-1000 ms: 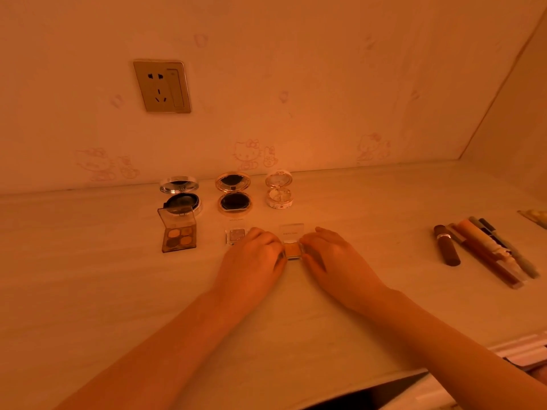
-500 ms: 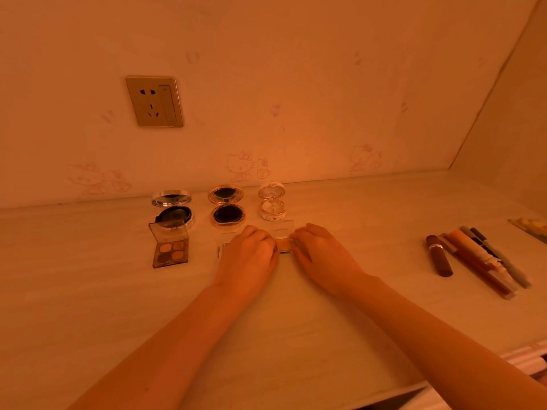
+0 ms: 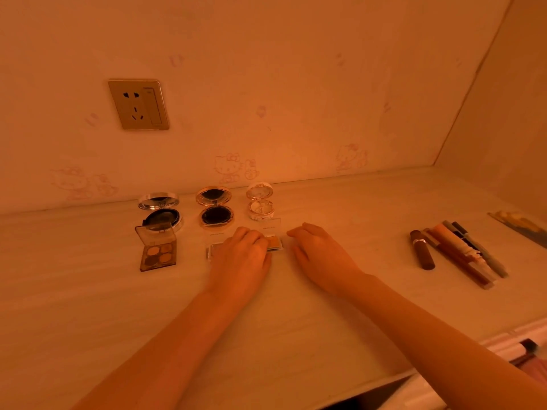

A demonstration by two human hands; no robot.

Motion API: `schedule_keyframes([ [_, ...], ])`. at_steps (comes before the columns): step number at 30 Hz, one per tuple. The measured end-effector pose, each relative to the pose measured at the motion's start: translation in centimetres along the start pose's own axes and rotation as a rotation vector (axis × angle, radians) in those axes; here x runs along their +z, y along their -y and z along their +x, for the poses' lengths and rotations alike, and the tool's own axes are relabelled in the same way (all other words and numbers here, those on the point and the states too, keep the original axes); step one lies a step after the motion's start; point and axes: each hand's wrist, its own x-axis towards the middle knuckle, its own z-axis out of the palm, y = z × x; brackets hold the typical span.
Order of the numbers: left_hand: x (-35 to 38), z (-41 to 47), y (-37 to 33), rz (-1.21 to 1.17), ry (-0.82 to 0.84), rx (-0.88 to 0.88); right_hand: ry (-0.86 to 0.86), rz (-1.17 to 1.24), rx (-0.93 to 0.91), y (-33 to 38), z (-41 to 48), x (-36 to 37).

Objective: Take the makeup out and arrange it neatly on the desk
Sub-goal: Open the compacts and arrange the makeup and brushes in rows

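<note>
– Your left hand lies curled against the small tan palette on the tabletop, just before the open white compact; whether it pinches, I can't tell.
– Your right hand rests just beside it, fingers relaxed, holding nothing.

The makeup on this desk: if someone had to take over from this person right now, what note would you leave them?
Left hand: lies over the silver palette and the tan palette; grip hidden.
Right hand: relaxed on the desk, holding nothing.
Done: three open round compacts in the back row, four-colour palette in front of them, tubes and pencils grouped at the right.
Left: line up the two small palettes. Whether more makeup waits unpacked is not visible.
</note>
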Motion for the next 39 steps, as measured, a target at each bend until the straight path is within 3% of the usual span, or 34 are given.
schedule_keyframes([
  [11, 1.4, 0.8, -7.4, -0.186, 0.001, 0.195, -0.023, -0.093, 0.113, -5.7, -7.1, -4.7],
  [17, 2.9, 3.0, -12.4, -0.253, 0.023, 0.309, -0.148, -0.13, 0.262, -8.8, -10.7, -7.2],
  [23, 3.5, 7.5, -16.5, -0.335, 0.212, 0.293, -0.221, -0.204, 0.379, -10.7, -12.2, -8.4],
  [31, 6.0, 12.8, -20.2, -0.64, 0.384, 0.137, -0.102, -0.211, 0.575, -12.0, -11.4, -8.7],
  [39, 6.3, 13.3, -21.3, -0.758, 0.419, 0.072, -0.147, -0.18, 0.617, -12.9, -10.8, -7.3],
])
